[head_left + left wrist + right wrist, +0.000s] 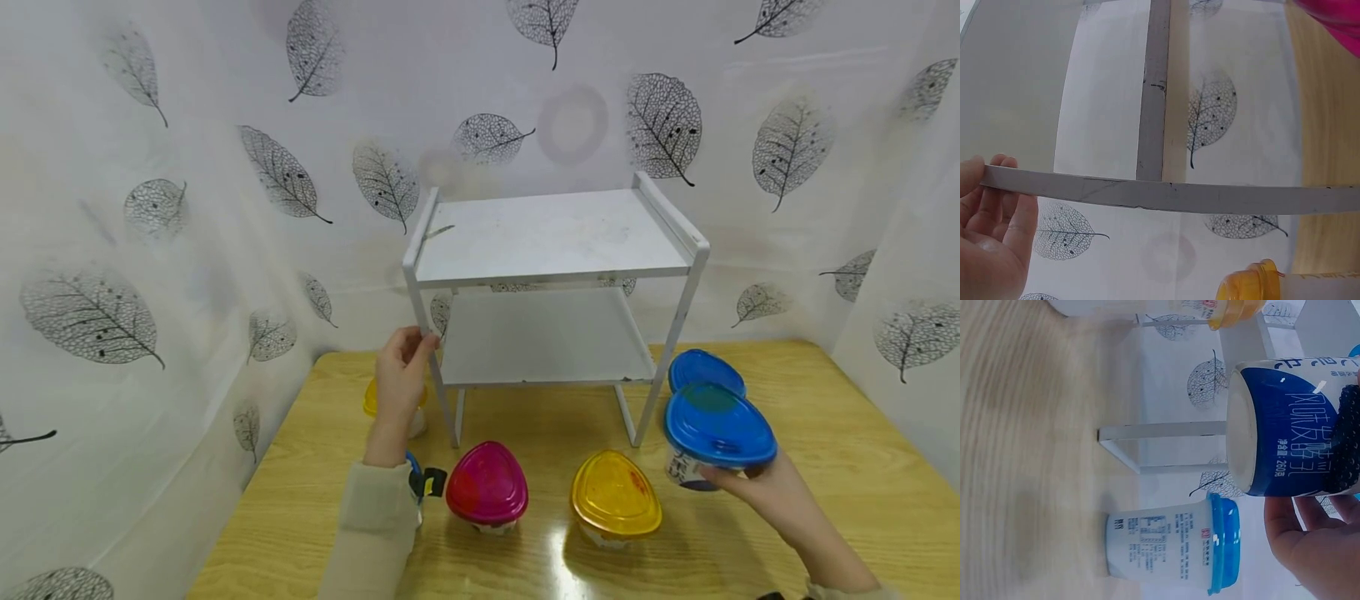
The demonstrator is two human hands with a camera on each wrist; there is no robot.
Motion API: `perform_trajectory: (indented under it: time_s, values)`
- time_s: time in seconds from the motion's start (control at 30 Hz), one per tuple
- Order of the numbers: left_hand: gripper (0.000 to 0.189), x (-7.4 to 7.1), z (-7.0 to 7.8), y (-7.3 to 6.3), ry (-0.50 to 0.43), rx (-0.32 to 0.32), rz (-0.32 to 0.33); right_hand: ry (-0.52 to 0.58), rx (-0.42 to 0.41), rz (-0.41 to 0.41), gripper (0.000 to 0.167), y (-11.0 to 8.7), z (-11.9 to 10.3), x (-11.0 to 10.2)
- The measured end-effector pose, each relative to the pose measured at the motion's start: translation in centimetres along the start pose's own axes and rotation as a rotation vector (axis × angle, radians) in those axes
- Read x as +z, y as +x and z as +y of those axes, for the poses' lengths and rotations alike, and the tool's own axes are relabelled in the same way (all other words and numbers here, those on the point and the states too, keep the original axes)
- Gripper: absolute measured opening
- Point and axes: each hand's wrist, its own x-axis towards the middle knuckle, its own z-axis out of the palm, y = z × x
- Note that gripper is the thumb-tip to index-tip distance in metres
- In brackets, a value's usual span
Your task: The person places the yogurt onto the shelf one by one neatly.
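My left hand [399, 375] grips the front left leg of a small white two-tier shelf [555, 233]. In the left wrist view, the thumb and fingers close round that leg [1097, 190]. On the right, my right hand [780, 504] holds a blue-lidded yogurt cup [720, 425] above the table, beside the shelf's front right leg. The right wrist view shows its printed blue-and-white side [1297, 431], with fingers curled under it. Another blue-lidded yogurt cup [701, 368] stands on the table just behind the held one.
A pink-lidded cup [487, 483] and a yellow-lidded cup [617, 493] stand in front of the shelf. Another yellow-lidded cup [371, 398] is partly hidden behind my left hand. Leaf-printed curtain [495, 75] surrounds the wooden table [840, 433] at the back and sides.
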Motion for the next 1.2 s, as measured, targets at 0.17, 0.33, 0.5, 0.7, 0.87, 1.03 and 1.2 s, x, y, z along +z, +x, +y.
perform_trajectory:
  time_s: [0.17, 0.33, 0.5, 0.7, 0.87, 1.03, 1.2]
  values:
    - [0.019, 0.0, 0.0, 0.0, 0.009, -0.018, -0.002, -0.006, -0.025, -0.012, 0.077, 0.3, -0.7, 0.1]
    - [0.017, 0.0, 0.0, 0.1, 0.003, -0.028, -0.011, 0.016, -0.067, -0.014, 0.075, 0.5, -1.5, 0.4]
    - [0.015, 0.0, 0.1, 0.0, 0.006, -0.03, -0.008, 0.021, -0.096, 0.003, 0.074, 0.8, -2.4, 0.7]
    - [0.019, 0.0, 0.0, 0.0, 0.034, -0.029, -0.001, -0.004, -0.107, 0.017, 0.074, 1.0, -3.6, 0.9]
    - [0.017, 0.0, 0.6, -0.2, 0.022, -0.024, -0.001, -0.018, -0.114, 0.024, 0.074, 1.3, -4.4, 0.9]
    - [0.016, 0.2, 1.4, -0.4, 0.053, -0.021, 0.012, -0.027, -0.141, 0.027, 0.073, 1.8, -5.2, 0.8]
    - [0.018, 0.1, 0.8, -0.3, 0.046, 0.004, 0.013, -0.015, -0.187, 0.027, 0.072, 2.0, -6.1, 0.8]
